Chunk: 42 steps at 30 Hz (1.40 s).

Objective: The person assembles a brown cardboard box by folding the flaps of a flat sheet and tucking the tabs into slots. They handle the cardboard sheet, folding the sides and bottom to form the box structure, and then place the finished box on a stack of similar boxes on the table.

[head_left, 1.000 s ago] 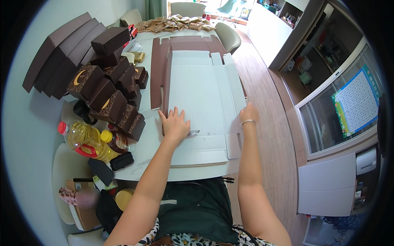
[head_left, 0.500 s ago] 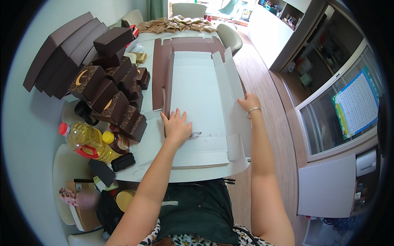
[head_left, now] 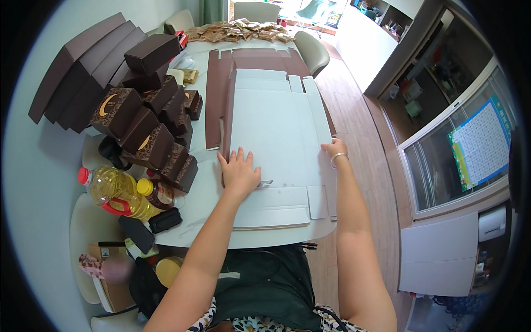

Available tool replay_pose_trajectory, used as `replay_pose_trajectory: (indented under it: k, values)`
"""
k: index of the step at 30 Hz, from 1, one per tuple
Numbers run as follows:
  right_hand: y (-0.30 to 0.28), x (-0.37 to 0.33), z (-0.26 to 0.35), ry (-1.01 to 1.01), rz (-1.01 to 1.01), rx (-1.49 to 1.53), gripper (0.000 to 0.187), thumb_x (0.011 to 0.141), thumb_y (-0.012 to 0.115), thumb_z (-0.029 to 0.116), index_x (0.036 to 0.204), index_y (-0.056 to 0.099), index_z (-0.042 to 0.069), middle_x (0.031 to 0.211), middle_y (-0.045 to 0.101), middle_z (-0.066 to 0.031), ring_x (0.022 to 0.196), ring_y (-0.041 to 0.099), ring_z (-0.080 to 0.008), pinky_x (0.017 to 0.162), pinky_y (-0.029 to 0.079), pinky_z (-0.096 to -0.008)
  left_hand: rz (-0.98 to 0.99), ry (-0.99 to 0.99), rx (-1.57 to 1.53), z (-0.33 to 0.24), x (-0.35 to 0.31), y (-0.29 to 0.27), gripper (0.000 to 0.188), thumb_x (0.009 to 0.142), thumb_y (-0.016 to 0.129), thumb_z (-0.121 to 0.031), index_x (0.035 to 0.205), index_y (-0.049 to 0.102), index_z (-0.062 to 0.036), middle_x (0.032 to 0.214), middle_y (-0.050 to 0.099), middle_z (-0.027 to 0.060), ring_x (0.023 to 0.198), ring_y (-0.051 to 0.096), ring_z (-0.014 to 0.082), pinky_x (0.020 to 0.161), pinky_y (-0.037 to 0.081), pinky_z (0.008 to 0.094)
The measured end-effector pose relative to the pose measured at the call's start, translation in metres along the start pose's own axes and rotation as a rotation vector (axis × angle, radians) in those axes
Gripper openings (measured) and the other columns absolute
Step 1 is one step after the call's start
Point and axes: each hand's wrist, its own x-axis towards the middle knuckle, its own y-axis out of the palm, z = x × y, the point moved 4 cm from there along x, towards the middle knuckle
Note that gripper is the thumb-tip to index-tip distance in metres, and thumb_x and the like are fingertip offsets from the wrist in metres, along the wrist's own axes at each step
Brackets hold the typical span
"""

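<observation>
A die-cut cardboard box blank (head_left: 271,122), white side up, lies lengthwise on the table in front of me, creased along its sides. My left hand (head_left: 241,171) presses flat on its near left part, fingers spread, close to a small cutout slot. At the right edge, my right hand (head_left: 336,149) pinches the long side flap; some fingers are hidden from view. Below this blank, the brown side of more flat cardboard (head_left: 214,105) shows at the left and far end.
Dark brown patterned boxes (head_left: 119,110) are piled at the left, with larger box trays (head_left: 77,72) behind. An oil bottle (head_left: 110,188), a yellow-capped jar (head_left: 160,192) and a black case (head_left: 165,219) stand near the left edge. Several small packets (head_left: 238,31) cover the far end.
The right side flap, raised before, has folded down outward and now lies nearly flat. My right hand has lowered slightly with it; my left hand stays in place.
</observation>
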Motion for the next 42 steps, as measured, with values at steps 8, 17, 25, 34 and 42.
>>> replay_pose_trajectory:
  k: [8,17,25,34,42]
  values:
    - [-0.024,0.007,0.01,-0.039,0.087,-0.062,0.043,0.076,0.076,0.042,0.08,0.065,0.001,0.075,0.066,-0.009,0.069,0.063,-0.0191,0.066,0.05,-0.0334,-0.012,0.006,-0.026,0.0,0.001,0.002,0.057,0.093,0.043,-0.044,0.143,0.046,-0.0157,0.153,0.035,0.0133,0.14,0.035,0.0268,0.114,0.003,0.0634]
    - [-0.02,0.028,0.012,-0.121,0.024,-0.084,0.037,0.074,0.075,0.037,0.081,0.061,0.003,0.075,0.064,-0.0094,0.068,0.058,-0.02,0.064,0.047,-0.0342,-0.028,0.024,-0.001,-0.005,0.003,0.002,0.057,0.093,0.043,-0.044,0.143,0.046,-0.016,0.152,0.036,0.0137,0.139,0.036,0.0273,0.113,0.005,0.0642]
    - [-0.027,-0.017,0.109,-0.236,-0.004,-0.564,0.022,0.078,0.062,0.02,0.096,0.063,0.007,0.103,0.068,-0.016,0.101,0.064,-0.0346,0.086,0.052,-0.0433,-0.028,0.013,-0.021,0.003,0.001,0.004,0.058,0.092,0.044,-0.043,0.143,0.046,-0.0151,0.152,0.035,0.0144,0.14,0.035,0.0275,0.113,0.006,0.0644]
    - [0.03,-0.02,0.106,-0.538,-0.123,-0.411,0.064,0.094,0.051,0.038,0.147,0.027,0.011,0.157,0.022,-0.0132,0.144,0.023,-0.0318,0.111,0.029,-0.053,-0.046,0.036,-0.097,-0.001,0.001,0.001,0.057,0.092,0.045,-0.04,0.14,0.048,-0.0106,0.151,0.036,0.0175,0.14,0.034,0.031,0.113,0.002,0.0641]
    - [0.055,-0.002,0.09,-0.481,0.065,-0.112,0.069,0.099,0.039,0.044,0.154,0.014,0.011,0.161,0.008,-0.0114,0.148,0.009,-0.0312,0.117,0.015,-0.0529,-0.051,0.03,-0.072,0.001,0.0,0.004,0.057,0.093,0.044,-0.041,0.141,0.048,-0.0113,0.151,0.036,0.0166,0.14,0.034,0.03,0.113,0.003,0.0643]
